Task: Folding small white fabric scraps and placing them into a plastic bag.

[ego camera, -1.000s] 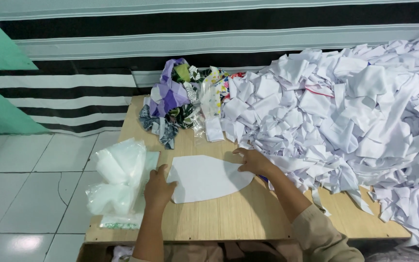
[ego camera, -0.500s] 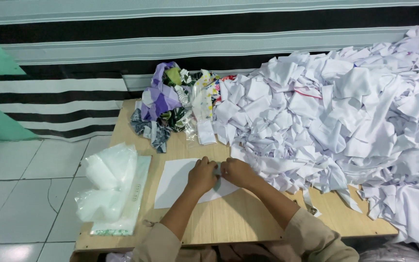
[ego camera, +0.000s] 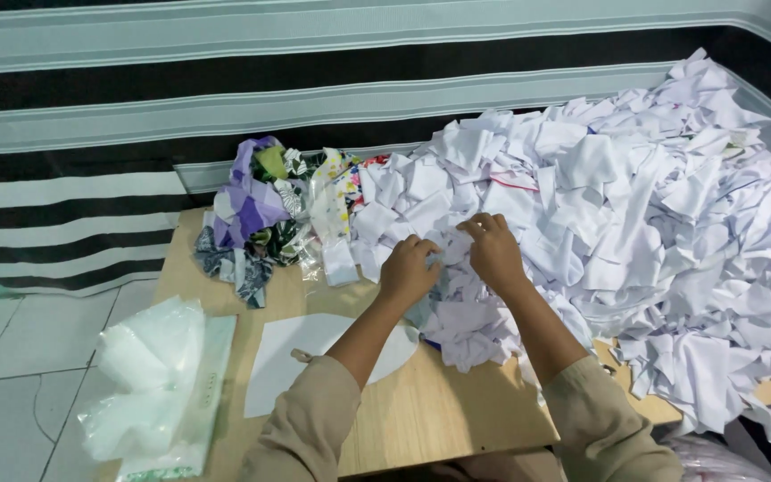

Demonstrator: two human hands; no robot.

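Observation:
Both of my hands reach into the near edge of a big heap of white fabric pieces [ego camera: 635,205] that covers the right part of a low wooden table [ego camera: 430,411]. My left hand [ego camera: 408,270] is curled, its fingers closed on a white fabric piece [ego camera: 443,263] at the heap's edge. My right hand [ego camera: 493,247] sits just to its right and pinches the same bunch of white cloth. A flat white fabric piece [ego camera: 301,353], partly hidden under my left forearm, lies on the table in front of me.
A bundle of patterned purple, green and black fabric scraps [ego camera: 256,219] lies at the table's far left. A clear plastic bag stack [ego camera: 158,384] rests on the left edge. Pale floor tiles [ego camera: 11,375] and a striped cloth backdrop [ego camera: 225,98] surround the table.
My hands left the flat white piece on the table and moved up and right into the heap of white fabric, where they now grip cloth.

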